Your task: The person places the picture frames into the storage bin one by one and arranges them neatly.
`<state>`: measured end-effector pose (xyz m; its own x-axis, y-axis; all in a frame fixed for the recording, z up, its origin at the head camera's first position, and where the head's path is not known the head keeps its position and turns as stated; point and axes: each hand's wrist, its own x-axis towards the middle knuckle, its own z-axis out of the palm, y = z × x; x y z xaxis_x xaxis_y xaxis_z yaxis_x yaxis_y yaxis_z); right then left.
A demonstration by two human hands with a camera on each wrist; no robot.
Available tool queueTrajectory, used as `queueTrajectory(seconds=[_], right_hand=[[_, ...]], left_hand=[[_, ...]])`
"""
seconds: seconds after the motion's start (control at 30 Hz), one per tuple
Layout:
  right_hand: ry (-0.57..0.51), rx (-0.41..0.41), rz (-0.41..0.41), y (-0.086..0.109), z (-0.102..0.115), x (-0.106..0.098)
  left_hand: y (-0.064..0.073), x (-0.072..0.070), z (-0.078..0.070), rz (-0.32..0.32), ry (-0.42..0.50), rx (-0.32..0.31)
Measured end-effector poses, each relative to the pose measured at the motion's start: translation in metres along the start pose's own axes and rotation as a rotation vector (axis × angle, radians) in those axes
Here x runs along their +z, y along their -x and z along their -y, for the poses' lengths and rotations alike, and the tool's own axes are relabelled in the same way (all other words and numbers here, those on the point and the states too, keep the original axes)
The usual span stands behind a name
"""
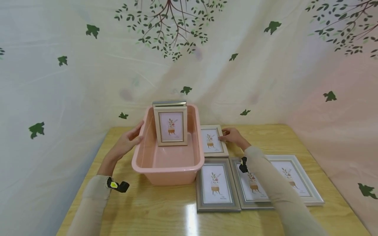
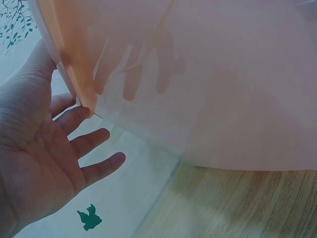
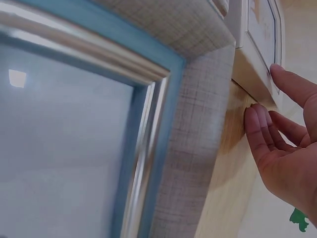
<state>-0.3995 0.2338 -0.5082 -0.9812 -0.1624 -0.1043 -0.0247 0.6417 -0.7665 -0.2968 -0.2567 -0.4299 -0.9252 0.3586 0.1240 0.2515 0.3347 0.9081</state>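
A pink plastic basin (image 1: 171,177) stands on the table, with a cream picture frame (image 1: 172,143) propped upright inside it and a silver-edged frame (image 1: 169,103) behind that. My left hand (image 1: 127,141) holds the basin's left rim; in the left wrist view some fingers of this hand (image 2: 44,148) spread below the rim. To the basin's right, my right hand (image 1: 234,137) pinches the right edge of a flat cream picture frame (image 1: 223,149). In the right wrist view, the thumb of that hand (image 3: 292,144) is on the frame's face, fingers at its side.
Nearer on the table lie a grey picture frame (image 1: 218,208), a second grey frame (image 1: 255,206) and a silver-white frame (image 1: 310,196), partly under my right forearm. A patterned cloth (image 1: 206,82) hangs behind the wooden table (image 1: 159,216).
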Motion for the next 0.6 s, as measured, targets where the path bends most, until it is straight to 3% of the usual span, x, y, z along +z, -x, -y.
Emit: queueTrajectory(seconds=[0.27, 0.6], right_hand=[[-0.053, 0.014, 0.010, 0.001, -0.001, 0.004], [-0.034, 0.021, -0.003, -0.006, -0.002, 0.012]], left_hand=[[0.000, 0.000, 0.000, 0.001, 0.011, 0.001], [0.000, -0.003, 0.000, 0.008, -0.015, 0.002]])
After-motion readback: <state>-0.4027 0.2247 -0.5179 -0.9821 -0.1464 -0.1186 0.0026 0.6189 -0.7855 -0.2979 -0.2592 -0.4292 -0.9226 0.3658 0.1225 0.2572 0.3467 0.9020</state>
